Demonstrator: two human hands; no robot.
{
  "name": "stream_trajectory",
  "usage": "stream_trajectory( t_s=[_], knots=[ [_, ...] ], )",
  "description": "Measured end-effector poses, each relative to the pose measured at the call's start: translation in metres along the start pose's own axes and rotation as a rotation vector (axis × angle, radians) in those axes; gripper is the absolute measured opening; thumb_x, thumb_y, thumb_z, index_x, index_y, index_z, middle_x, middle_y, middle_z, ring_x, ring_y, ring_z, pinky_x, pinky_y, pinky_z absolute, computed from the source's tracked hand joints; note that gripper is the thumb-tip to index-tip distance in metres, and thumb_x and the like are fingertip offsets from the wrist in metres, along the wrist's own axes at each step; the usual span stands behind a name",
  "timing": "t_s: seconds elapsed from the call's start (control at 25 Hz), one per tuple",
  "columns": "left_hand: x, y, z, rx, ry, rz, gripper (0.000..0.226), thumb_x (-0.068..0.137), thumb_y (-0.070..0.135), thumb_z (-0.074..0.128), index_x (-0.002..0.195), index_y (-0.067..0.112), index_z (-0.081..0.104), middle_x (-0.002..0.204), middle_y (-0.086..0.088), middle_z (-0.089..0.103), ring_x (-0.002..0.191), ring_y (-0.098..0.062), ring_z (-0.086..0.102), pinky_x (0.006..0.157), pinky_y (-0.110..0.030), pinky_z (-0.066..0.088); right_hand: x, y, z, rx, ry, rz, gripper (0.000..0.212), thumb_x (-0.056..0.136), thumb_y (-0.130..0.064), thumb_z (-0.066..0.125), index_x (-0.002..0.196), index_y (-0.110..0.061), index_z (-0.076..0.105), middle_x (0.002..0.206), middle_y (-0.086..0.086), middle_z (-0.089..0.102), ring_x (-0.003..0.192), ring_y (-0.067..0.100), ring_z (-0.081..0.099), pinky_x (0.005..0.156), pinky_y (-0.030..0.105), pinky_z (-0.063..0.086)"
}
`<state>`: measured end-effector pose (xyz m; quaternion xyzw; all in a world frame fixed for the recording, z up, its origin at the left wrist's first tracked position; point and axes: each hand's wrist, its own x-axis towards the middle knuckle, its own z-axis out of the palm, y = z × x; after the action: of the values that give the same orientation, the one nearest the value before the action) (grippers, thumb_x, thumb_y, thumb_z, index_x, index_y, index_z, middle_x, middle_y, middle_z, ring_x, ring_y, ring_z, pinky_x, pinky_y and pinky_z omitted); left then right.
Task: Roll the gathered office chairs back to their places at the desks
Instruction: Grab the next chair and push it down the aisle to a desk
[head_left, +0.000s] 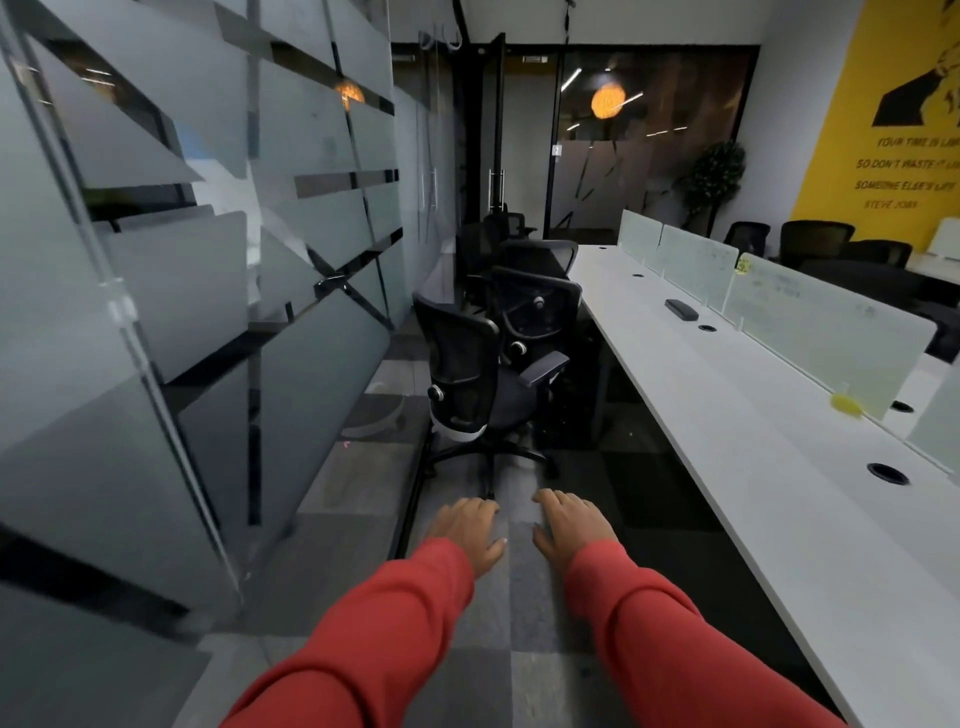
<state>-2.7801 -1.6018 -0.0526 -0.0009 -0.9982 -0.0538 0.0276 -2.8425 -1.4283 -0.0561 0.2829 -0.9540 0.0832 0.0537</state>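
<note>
While your left hand (470, 525) and right hand (566, 525) reach empty, grips open, the chairs (498, 332) at 12 o'clock remain bunched beside the surface (753, 415).

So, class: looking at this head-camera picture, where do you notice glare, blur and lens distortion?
Head view: reflected lights glare on the glass partition and far glass wall; the white desk edge bows from the wide-angle lens; yellow wall lettering is blurred; the chairs sit dim beside the bright desk; both hands, left and right, look fairly sharp.
</note>
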Motion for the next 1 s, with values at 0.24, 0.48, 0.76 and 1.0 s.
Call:
stream_trajectory(
  t_s=[0.24, 0.48, 0.76, 1.0],
  knots=[
    [0.137, -0.024, 0.002, 0.023, -0.025, -0.074, 0.049, 0.092, 0.043, 0.050, 0.134, 0.019, 0.047, 0.135, -0.001, 0.052, 0.125, -0.021, 0.046, 0.101, -0.036, 0.038, 0.148, 0.049, 0.009, 0.020, -0.018, -0.062, 0.045, 0.095, -0.037, 0.047, 0.137, -0.020, 0.045, 0.135, 0.000, 0.054, 0.127, 0.019, 0.048, 0.104, 0.032, 0.037],
    [0.246, -0.048, 0.002, 0.133, -0.092, -0.054, 0.051, 0.092, 0.041, 0.050, 0.135, 0.015, 0.045, 0.136, -0.005, 0.051, 0.124, -0.024, 0.046, 0.100, -0.039, 0.039, 0.261, 0.076, 0.021, 0.055, -0.025, -0.103, 0.041, 0.093, -0.035, 0.050, 0.131, -0.019, 0.049, 0.125, 0.002, 0.059, 0.120, 0.023, 0.053, 0.098, 0.035, 0.040],
    [0.377, -0.120, 0.003, 0.115, -0.033, -0.059, 0.048, 0.092, 0.040, 0.051, 0.134, 0.017, 0.047, 0.133, -0.004, 0.053, 0.123, -0.024, 0.046, 0.099, -0.039, 0.039, 0.398, 0.088, 0.057, 0.043, -0.043, -0.121, 0.038, 0.092, -0.034, 0.048, 0.127, -0.020, 0.051, 0.123, 0.002, 0.061, 0.117, 0.023, 0.055, 0.097, 0.035, 0.041],
    [0.488, -0.205, -0.003, 0.126, -0.030, -0.059, 0.047, 0.092, 0.041, 0.051, 0.132, 0.017, 0.048, 0.134, -0.003, 0.053, 0.124, -0.023, 0.046, 0.101, -0.039, 0.038, 0.517, 0.077, 0.077, 0.074, -0.049, -0.097, 0.040, 0.094, -0.035, 0.051, 0.131, -0.020, 0.049, 0.125, 0.002, 0.060, 0.117, 0.022, 0.054, 0.098, 0.035, 0.041]
  ],
)
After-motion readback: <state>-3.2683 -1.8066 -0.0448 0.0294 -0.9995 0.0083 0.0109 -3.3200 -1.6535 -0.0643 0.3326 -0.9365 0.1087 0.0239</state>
